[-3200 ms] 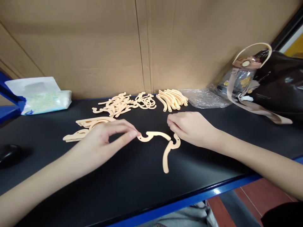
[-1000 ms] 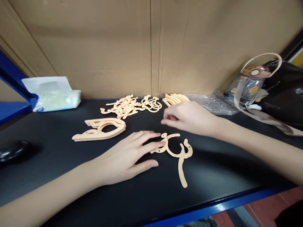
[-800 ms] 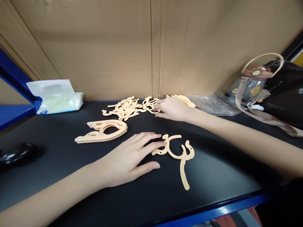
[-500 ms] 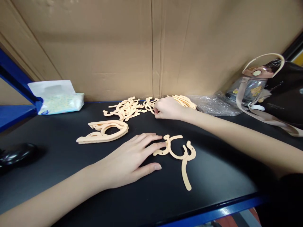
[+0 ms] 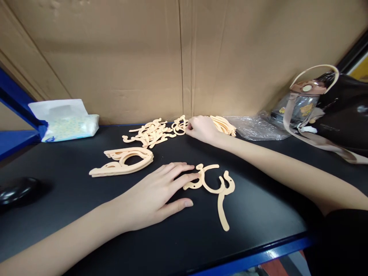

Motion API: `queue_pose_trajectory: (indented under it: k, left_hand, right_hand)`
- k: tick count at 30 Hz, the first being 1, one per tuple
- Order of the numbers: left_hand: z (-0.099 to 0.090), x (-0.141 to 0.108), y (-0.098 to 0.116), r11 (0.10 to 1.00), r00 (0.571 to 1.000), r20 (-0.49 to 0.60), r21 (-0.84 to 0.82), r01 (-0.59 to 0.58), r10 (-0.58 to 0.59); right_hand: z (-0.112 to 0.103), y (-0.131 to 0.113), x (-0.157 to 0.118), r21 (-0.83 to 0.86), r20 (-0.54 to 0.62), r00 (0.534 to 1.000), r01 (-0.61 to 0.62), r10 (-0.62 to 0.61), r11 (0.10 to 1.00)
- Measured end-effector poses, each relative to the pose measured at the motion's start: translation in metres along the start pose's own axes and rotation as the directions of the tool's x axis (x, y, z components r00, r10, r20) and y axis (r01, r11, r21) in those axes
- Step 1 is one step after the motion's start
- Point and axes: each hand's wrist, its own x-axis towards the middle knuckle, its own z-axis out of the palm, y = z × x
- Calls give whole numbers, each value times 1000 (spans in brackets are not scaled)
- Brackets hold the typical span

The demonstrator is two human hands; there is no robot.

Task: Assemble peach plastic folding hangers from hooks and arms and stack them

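Note:
My left hand (image 5: 165,191) lies on the table with its fingers spread. Its fingertips rest on a cream plastic piece with curled ends (image 5: 193,185), partly hidden under them. Touching that piece is a C-shaped piece (image 5: 206,185), and a curved hanger arm (image 5: 222,211) meets its right end. At the back, my right hand (image 5: 202,128) is closed, fingertips pinching a looped cream hanger piece (image 5: 180,125); the exact grip is hidden. A loose pile of cream hanger parts (image 5: 151,132) lies left of it, and a stack of curved arms (image 5: 224,124) behind it on the right.
Folded cream hangers (image 5: 135,166) lie stacked at left. Beyond them is a tissue pack (image 5: 69,122), with a black mouse (image 5: 18,190) nearer. A clear plastic bag (image 5: 258,126), a strapped water bottle (image 5: 304,103) and a black bag (image 5: 347,111) stand right. Cardboard (image 5: 115,57) walls the back.
The looped piece at my right fingertips has tilted up a little. My left hand keeps its place on the pieces. The whole view has shifted slightly.

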Motion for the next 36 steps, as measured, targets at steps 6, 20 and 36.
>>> queue_pose_trajectory:
  k: [6, 20, 36]
  left_hand:
    - [1, -1, 2, 1000, 1000, -14, 15, 1, -1]
    - [4, -2, 3, 999, 995, -93, 11, 35, -34]
    - [4, -1, 1, 999, 997, -67, 17, 28, -27]
  right_hand:
    - [-28, 20, -1, 13, -150, 987, -62, 63, 998]
    - [-25, 73, -33, -146, 77, 948, -295, 308, 944]
    - [-25, 63, -22, -150, 224, 874, -407, 432, 901]
